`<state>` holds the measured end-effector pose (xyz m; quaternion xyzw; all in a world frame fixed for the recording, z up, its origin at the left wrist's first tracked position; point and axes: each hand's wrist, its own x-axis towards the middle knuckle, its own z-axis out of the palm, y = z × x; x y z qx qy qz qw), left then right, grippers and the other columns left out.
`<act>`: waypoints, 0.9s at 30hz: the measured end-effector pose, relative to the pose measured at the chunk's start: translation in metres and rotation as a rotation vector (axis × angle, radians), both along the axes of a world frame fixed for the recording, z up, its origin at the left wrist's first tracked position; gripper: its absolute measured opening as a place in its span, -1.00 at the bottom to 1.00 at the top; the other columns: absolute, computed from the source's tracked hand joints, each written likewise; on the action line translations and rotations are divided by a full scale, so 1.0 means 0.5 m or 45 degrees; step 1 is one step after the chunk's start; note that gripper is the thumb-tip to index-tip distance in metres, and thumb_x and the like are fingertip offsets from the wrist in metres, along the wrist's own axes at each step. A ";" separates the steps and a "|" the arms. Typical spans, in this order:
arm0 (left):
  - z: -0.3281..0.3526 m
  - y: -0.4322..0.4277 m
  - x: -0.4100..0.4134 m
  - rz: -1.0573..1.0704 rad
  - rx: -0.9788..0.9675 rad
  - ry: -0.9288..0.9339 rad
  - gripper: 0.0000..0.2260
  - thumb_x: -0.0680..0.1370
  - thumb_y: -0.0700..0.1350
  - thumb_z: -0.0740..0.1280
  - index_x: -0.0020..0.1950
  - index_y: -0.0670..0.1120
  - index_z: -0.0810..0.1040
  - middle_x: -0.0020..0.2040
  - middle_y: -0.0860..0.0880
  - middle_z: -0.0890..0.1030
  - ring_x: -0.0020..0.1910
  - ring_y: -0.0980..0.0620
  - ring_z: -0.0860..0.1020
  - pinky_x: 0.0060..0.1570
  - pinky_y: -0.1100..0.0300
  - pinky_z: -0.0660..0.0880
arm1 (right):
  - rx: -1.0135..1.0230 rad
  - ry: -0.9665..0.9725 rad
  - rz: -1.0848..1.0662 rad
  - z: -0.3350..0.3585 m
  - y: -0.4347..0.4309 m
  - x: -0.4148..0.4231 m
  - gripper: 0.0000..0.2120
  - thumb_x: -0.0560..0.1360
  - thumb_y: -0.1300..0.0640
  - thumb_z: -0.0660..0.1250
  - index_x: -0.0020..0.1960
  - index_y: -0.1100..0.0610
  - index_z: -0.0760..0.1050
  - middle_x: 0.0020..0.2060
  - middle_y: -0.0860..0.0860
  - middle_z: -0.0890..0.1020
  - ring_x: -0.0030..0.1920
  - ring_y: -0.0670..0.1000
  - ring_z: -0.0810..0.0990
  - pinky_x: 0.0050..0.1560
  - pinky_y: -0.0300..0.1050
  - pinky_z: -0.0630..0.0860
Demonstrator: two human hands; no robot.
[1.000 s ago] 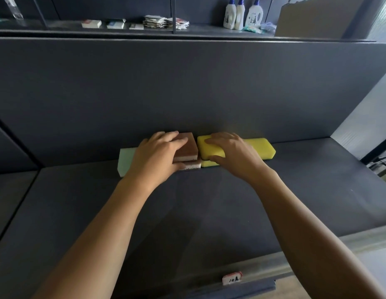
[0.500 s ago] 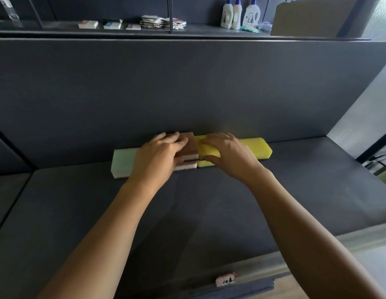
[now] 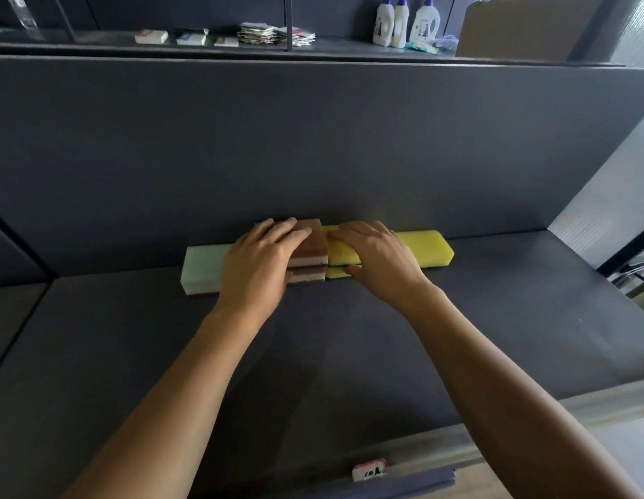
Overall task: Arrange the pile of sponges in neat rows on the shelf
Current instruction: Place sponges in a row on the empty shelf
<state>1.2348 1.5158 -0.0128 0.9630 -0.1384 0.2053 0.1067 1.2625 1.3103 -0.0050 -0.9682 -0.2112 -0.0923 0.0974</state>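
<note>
Step in hand, by my judgement: squaring up a row already laid, not fetching. The sponges sit in one line on the shelf [image 3: 349, 354], hard against the back panel [image 3: 313, 156]. A green sponge [image 3: 205, 262] is at the left end, two brown sponges [image 3: 311, 248] are stacked in the middle, and the yellow sponges [image 3: 421, 246] are stacked at the right, brown and yellow touching. My left hand [image 3: 262, 261] lies on the brown stack, fingers fairly straight across its top, thumb low at the front face. It covers the joint between green and brown, so I cannot tell whether that joint is flush. My right hand [image 3: 378, 257] lies on the left part of the yellow stack, fingers flat on top, thumb against the front where the two layers meet. Neither hand is closed round anything; both press with open fingers. The lower yellow layer shows only beside my thumb, and further right I cannot make it out. No loose pile is in view, so the task looks well advanced, though sponges out of frame cannot be ruled out. The next move calls for light pressure back and inward to true the faces. Foam will likely squash and spring under force. Then the hands should lift straight up so nothing drags.
</note>
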 end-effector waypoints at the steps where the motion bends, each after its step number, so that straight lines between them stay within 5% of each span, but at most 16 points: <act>1: 0.000 0.001 0.001 -0.001 -0.007 -0.003 -0.30 0.36 -0.34 0.50 0.43 0.05 0.43 0.43 0.04 0.43 0.41 -0.10 0.38 0.26 0.00 0.40 | 0.002 -0.002 -0.002 -0.001 0.001 0.001 -0.39 0.45 0.16 0.47 0.45 -0.04 0.38 0.43 -0.05 0.41 0.37 0.08 0.37 0.28 -0.03 0.37; 7: 0.017 -0.001 -0.002 -0.036 -0.014 0.066 -0.43 0.44 0.02 0.49 0.43 0.06 0.43 0.45 0.06 0.41 0.43 -0.09 0.35 0.26 0.00 0.41 | 0.029 0.056 0.024 0.007 -0.005 0.008 -0.42 0.47 0.00 0.47 0.45 -0.03 0.40 0.43 -0.02 0.42 0.38 0.11 0.37 0.32 0.01 0.39; 27: 0.003 -0.008 0.005 0.009 -0.073 0.007 -0.51 0.47 -0.19 0.47 0.38 0.01 0.50 0.39 0.00 0.48 0.38 -0.17 0.42 0.26 -0.06 0.44 | 0.080 -0.025 0.038 -0.009 -0.013 0.012 -0.52 0.51 -0.06 0.41 0.40 -0.05 0.46 0.39 -0.04 0.47 0.38 0.09 0.38 0.31 0.03 0.39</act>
